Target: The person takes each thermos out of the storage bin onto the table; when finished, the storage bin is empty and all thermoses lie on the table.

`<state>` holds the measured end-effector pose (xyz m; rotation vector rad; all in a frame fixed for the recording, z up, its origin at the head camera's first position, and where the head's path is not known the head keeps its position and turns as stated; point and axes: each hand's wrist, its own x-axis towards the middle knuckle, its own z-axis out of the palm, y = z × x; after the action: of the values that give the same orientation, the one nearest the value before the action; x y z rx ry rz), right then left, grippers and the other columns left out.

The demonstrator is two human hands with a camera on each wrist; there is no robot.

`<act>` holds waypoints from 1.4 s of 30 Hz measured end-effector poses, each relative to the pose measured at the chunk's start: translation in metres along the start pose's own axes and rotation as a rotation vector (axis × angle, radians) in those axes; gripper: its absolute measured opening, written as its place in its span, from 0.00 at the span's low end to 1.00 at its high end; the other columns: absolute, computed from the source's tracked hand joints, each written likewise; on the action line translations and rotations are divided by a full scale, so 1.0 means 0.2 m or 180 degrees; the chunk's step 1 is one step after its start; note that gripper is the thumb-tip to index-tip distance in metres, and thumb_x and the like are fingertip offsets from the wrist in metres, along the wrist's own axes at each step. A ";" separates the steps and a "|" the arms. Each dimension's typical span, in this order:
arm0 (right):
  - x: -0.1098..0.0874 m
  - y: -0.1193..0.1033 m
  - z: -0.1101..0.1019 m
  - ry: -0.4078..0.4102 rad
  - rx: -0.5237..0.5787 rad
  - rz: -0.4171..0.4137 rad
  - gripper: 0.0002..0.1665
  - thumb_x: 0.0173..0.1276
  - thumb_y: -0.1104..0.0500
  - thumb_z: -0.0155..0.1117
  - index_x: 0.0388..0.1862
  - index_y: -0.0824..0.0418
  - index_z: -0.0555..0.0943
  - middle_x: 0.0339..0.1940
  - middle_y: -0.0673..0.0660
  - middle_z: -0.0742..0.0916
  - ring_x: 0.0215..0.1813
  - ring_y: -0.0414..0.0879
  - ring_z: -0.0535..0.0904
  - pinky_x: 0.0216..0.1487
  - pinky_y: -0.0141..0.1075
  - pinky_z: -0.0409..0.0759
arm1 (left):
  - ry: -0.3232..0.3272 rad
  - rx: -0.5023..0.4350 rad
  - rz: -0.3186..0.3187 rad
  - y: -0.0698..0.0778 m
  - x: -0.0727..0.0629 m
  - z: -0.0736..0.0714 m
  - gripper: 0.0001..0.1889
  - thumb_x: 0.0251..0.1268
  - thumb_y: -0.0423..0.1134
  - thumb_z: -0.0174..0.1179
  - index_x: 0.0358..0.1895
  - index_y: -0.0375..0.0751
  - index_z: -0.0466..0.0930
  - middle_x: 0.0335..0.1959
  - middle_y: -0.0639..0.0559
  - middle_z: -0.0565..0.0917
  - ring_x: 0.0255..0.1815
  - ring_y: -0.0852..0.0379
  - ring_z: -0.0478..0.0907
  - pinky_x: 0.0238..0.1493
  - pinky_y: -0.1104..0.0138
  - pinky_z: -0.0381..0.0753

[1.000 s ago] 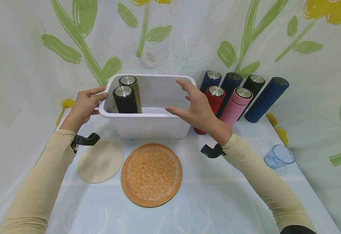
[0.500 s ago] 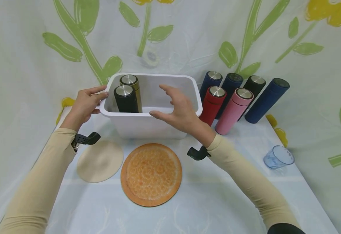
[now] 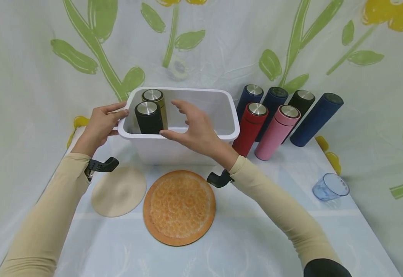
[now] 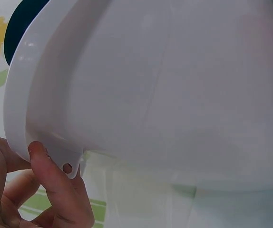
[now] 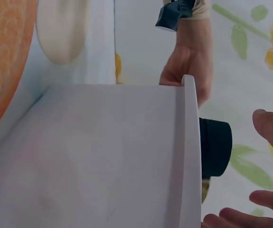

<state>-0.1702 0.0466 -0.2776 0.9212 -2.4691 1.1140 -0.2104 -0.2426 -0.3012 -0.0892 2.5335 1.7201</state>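
Note:
A white plastic bin [image 3: 174, 150] stands on the table with two flasks upright in its left end. The nearer one is a black flask [image 3: 148, 120] with a silver lid; behind it is a gold flask [image 3: 160, 103], partly hidden. My left hand [image 3: 99, 125] grips the bin's left end, and its fingers curl at the rim by a small holed tab in the left wrist view. Over the bin's front rim, just right of the black flask, hovers my right hand [image 3: 201, 129]. Its thumb and fingers are spread apart and hold nothing.
Right of the bin stand a red flask [image 3: 251, 127], a pink flask [image 3: 277, 132], a black flask [image 3: 302, 102] and several blue flasks [image 3: 316, 119]. A clear blue glass [image 3: 330, 187] is near the right edge. In front lie a beige disc [image 3: 118, 192] and a round bread-patterned mat [image 3: 179, 207].
My right hand has moved left, from the bin's right end to beside the black flask, its fingers still spread. The left hand keeps its place on the rim.

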 end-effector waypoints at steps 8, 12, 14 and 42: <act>0.06 -0.01 0.07 -0.0063 0.0050 0.0036 0.47 0.58 0.45 0.78 0.71 0.63 0.71 0.67 0.59 0.78 0.62 0.48 0.76 0.55 0.33 0.77 | -0.0027 0.0005 -0.0012 -0.01 -0.01 0.00 0.31 0.75 0.51 0.55 0.77 0.49 0.62 0.70 0.36 0.69 0.46 0.58 0.78 0.35 0.71 0.84; 0.09 -0.01 0.09 -0.0067 -0.0018 0.0045 0.47 0.58 0.44 0.78 0.70 0.63 0.71 0.66 0.59 0.79 0.60 0.49 0.78 0.58 0.34 0.75 | -0.0035 0.0016 -0.0021 -0.01 -0.01 -0.01 0.31 0.75 0.52 0.55 0.77 0.50 0.62 0.71 0.37 0.68 0.50 0.54 0.77 0.36 0.70 0.84; 0.10 -0.01 0.11 -0.0079 -0.0019 0.0043 0.46 0.59 0.44 0.77 0.70 0.63 0.71 0.65 0.59 0.79 0.59 0.50 0.78 0.58 0.34 0.75 | -0.0031 0.0023 -0.0030 -0.02 -0.01 -0.01 0.31 0.75 0.52 0.55 0.77 0.50 0.62 0.71 0.37 0.68 0.51 0.53 0.77 0.37 0.70 0.84; 0.25 -0.07 0.22 -0.0062 -0.0417 0.0185 0.43 0.59 0.42 0.76 0.68 0.60 0.74 0.53 0.56 0.80 0.51 0.45 0.77 0.49 0.30 0.74 | -0.0051 0.0052 -0.0011 0.00 0.00 0.00 0.31 0.75 0.53 0.55 0.77 0.51 0.62 0.72 0.38 0.68 0.47 0.58 0.79 0.37 0.70 0.84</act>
<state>-0.1988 -0.0152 -0.2749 0.8310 -2.5648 0.9516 -0.2097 -0.2429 -0.3016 -0.0786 2.5342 1.6914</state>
